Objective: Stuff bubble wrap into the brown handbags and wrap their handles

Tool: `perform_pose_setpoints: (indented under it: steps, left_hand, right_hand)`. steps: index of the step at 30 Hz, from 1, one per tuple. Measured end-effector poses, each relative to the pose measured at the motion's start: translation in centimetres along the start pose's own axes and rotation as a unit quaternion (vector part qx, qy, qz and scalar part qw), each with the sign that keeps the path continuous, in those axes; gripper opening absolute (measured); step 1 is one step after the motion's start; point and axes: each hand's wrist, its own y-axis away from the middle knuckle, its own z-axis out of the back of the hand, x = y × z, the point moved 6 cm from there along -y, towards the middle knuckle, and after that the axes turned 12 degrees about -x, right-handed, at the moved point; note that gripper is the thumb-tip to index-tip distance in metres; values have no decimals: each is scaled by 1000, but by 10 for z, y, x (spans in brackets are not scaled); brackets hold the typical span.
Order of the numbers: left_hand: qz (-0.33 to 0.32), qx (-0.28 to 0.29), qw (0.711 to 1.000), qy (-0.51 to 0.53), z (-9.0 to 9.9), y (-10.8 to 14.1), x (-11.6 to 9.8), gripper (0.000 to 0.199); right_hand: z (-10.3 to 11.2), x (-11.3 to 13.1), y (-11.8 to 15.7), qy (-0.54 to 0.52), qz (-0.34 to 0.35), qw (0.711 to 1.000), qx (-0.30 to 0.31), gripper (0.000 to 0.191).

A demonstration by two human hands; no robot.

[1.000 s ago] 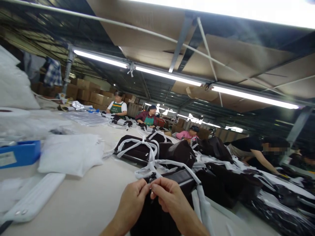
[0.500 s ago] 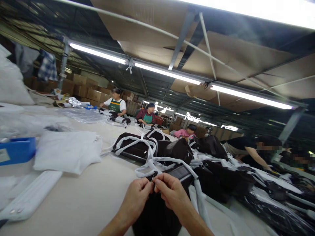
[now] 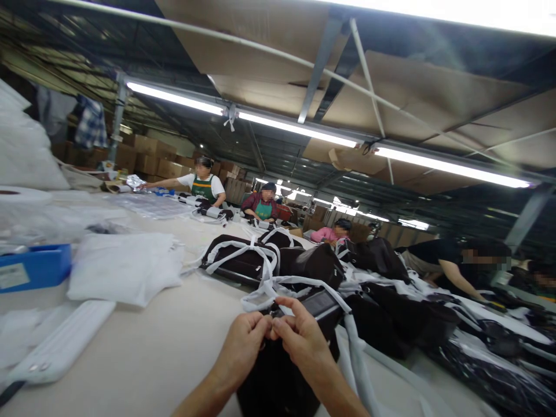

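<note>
A black bag with white-wrapped straps lies on the table right in front of me. Above its top edge my left hand and my right hand meet fingertip to fingertip. Both pinch at a small metal fitting by the bag's strap end, mostly covered by my fingers, so its exact kind is hidden. My right index finger is raised off the pinch and points forward. Just beyond my hands lies another black bag, its handles wrapped in white.
More black bags are heaped to the right. At left lie a white padded packet, a blue box and a white power strip on the pale table. Several co-workers sit or lean along the far side; one person wears a green apron.
My right index finger has lifted away from the thumb, while both hands stay together at the fitting. The far co-worker in the green apron has stretched an arm out to the left.
</note>
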Motion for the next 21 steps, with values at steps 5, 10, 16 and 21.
perform_pose_setpoints:
  steps: [5,10,16,21]
  left_hand:
    - [9,-2,1000,1,-3,-1,4,45]
    - [17,0,1000,7,-6,-3,5,51]
    - [29,-9,1000,-5,-3,-1,3,53]
    - [28,-13,1000,-7,-2,-2,9,31]
  right_hand:
    - [1,4,3,49,10,998,-37,42]
    - [2,8,5,106,21,992,-69,33]
    - [-1,6,3,176,35,980,-92,21]
    - [-4,10,5,221,46,971,-84,15]
